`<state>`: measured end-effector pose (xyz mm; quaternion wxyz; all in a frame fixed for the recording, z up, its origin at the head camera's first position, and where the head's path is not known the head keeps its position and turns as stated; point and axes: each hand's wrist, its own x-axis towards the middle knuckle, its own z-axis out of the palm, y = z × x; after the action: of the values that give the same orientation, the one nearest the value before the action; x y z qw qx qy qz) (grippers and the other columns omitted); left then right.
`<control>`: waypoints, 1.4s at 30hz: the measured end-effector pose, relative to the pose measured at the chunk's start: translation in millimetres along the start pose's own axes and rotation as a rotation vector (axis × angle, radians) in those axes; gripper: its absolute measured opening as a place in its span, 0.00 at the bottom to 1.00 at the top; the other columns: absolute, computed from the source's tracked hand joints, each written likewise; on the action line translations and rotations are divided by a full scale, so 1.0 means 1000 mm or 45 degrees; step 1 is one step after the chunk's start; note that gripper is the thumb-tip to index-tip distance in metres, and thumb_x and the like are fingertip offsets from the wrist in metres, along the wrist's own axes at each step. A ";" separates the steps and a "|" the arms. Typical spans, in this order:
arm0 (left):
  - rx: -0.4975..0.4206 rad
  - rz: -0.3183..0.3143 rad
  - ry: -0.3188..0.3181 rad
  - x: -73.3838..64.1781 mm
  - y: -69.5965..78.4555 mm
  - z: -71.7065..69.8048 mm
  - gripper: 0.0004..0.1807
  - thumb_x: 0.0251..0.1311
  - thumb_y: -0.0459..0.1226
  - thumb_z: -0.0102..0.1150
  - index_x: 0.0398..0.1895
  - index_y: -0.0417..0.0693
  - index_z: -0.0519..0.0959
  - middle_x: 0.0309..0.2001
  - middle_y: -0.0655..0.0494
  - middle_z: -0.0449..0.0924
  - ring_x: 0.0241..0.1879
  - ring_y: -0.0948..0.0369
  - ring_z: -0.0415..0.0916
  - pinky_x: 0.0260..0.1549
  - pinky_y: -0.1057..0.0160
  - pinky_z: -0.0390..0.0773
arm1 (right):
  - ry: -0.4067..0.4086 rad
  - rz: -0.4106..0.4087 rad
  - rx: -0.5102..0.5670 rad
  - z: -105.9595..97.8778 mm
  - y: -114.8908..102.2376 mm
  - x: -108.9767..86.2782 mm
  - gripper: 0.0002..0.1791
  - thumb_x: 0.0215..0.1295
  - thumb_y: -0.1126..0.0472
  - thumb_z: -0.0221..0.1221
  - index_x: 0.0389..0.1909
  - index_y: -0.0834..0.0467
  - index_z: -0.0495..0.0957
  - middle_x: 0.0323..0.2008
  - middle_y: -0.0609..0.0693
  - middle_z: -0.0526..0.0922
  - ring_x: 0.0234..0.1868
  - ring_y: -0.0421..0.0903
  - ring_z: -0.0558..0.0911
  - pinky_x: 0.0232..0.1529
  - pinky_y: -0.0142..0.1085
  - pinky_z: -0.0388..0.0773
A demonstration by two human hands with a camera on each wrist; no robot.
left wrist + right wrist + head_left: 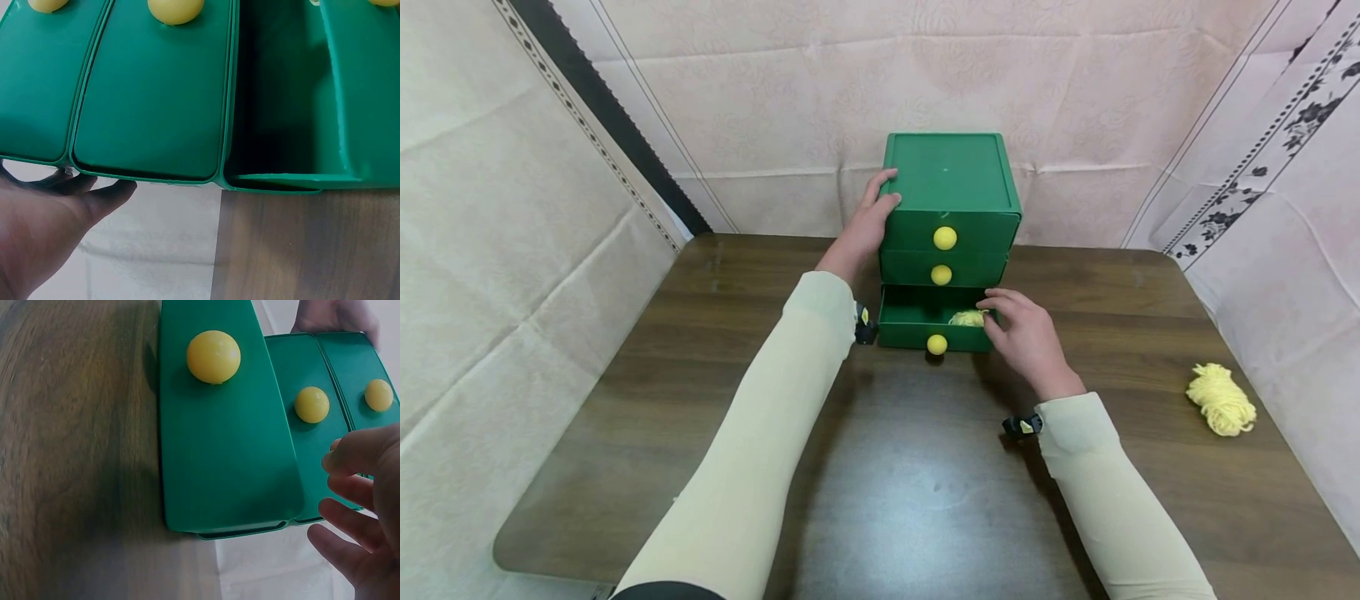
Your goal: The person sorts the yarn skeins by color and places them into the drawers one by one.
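A green drawer box [951, 171] with round yellow knobs stands at the table's far side. Its bottom drawer [906, 333] is pulled out, and a bundle of pale yellow yarn [967, 318] lies in its right part. My left hand [868, 218] rests against the box's left side near the top; in the left wrist view the hand [47, 222] has its fingers along that side. Over the drawer's right end is my right hand [1022, 333], fingertips close to the yarn. The right wrist view shows its fingers [350, 519] loosely bent with nothing between them.
Another yellow yarn bundle [1222, 400] lies on the brown wooden table [700, 433] near its right edge. Pale patterned cloth [760, 108] hangs behind the table and along both sides. The upper two drawers are closed.
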<state>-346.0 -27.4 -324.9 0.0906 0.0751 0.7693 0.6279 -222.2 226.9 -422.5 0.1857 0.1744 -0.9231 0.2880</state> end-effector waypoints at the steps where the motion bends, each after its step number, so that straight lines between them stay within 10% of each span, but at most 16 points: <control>1: 0.000 -0.001 -0.001 0.000 0.000 0.000 0.24 0.73 0.52 0.38 0.70 0.84 0.53 0.76 0.66 0.41 0.73 0.57 0.43 0.70 0.44 0.49 | 0.005 -0.003 0.000 0.000 0.000 0.000 0.11 0.64 0.64 0.61 0.46 0.59 0.83 0.57 0.55 0.80 0.59 0.55 0.78 0.57 0.51 0.76; 17: 0.038 0.000 -0.025 -0.026 0.024 0.002 0.27 0.75 0.45 0.34 0.75 0.70 0.50 0.77 0.60 0.40 0.74 0.56 0.43 0.71 0.46 0.50 | 0.034 0.039 0.001 -0.011 0.008 -0.008 0.12 0.65 0.63 0.60 0.48 0.58 0.82 0.58 0.57 0.78 0.58 0.57 0.78 0.55 0.53 0.76; 42: -0.019 -0.016 -0.034 -0.022 0.020 0.002 0.26 0.75 0.46 0.35 0.74 0.72 0.50 0.77 0.60 0.39 0.74 0.56 0.42 0.71 0.46 0.48 | 0.017 0.164 -0.082 -0.040 0.035 -0.029 0.15 0.65 0.64 0.60 0.52 0.58 0.80 0.59 0.58 0.76 0.58 0.59 0.76 0.55 0.57 0.74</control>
<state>-324.4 -26.1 -304.9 0.1056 0.0780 0.7639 0.6319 -202.3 284.3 -421.0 0.1785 0.1065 -0.9399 0.2709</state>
